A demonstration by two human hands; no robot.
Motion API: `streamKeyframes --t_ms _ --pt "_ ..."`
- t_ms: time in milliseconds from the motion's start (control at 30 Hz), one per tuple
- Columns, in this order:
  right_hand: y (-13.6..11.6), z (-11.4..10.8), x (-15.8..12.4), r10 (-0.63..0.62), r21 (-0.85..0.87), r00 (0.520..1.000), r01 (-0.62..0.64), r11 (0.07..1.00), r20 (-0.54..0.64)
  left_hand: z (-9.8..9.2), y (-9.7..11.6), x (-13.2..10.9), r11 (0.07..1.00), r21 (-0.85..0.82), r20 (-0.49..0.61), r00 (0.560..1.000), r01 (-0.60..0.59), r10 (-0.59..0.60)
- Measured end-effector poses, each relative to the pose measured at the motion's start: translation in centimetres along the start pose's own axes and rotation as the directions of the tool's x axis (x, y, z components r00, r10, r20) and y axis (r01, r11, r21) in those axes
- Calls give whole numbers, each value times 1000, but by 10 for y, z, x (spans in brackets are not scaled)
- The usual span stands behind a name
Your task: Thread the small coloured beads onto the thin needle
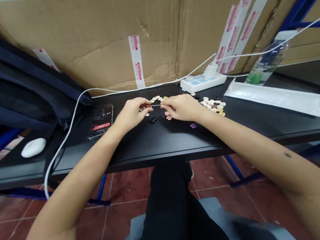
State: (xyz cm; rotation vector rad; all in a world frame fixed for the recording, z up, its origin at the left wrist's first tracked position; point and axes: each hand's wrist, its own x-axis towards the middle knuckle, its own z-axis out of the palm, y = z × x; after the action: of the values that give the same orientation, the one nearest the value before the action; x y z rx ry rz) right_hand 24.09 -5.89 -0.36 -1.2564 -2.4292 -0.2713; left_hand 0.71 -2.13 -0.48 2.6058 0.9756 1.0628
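Observation:
Near the middle of the black table, my left hand [133,113] pinches a few small reddish-brown buttons [148,106] between thumb and fingers. A short, thin, pale strand [156,105] stretches from there to my right hand [181,107], whose thumb and fingertips are closed on its other end. Whether it is thread or wire I cannot tell. White buttons [156,98] lie just behind the hands. Below them on the table are a black button [153,120], pink buttons [168,115] and a purple button [193,125]. A pile of white and yellow buttons [213,105] sits beside my right wrist.
At left are a dark backpack [20,80], a phone [102,122] and a white rounded case [33,147] by a white cable [73,124]. A power strip [203,81], a bottle [269,59] and a white plastic packet [276,97] stand right. Cardboard [100,33] rises behind.

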Motion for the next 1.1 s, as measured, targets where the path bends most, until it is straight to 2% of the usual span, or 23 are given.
streamKeyframes --t_ms 67,200,333,433,567,633,833,1100 --pt "0 1 0 12 -8 1000 -12 1000 -7 0 0 0 1000 -8 -2 1000 12 -12" --pt "-1 1 -1 -7 -150 999 0 989 -44 0 1 1 999 -26 -11 1000 29 -30" --pt "-4 0 -2 -39 -255 999 35 966 -14 0 0 1 998 -43 -4 999 42 -42" --pt "-3 1 -1 -25 -208 999 21 978 -20 -1 0 1 998 -37 -1 999 42 -42" --pt "4 3 1 -31 55 1000 31 998 3 1 -1 0 999 -44 16 999 28 -27" --pt "7 4 1 -40 123 998 35 992 40 2 -2 0 998 -51 28 999 25 -24" --pt "2 1 -1 -11 -175 1000 10 985 -9 1 -1 2 996 -68 16 999 49 -48" --pt "-1 0 0 12 -146 997 -23 989 -72 0 1 2 993 -95 -13 997 72 -73"
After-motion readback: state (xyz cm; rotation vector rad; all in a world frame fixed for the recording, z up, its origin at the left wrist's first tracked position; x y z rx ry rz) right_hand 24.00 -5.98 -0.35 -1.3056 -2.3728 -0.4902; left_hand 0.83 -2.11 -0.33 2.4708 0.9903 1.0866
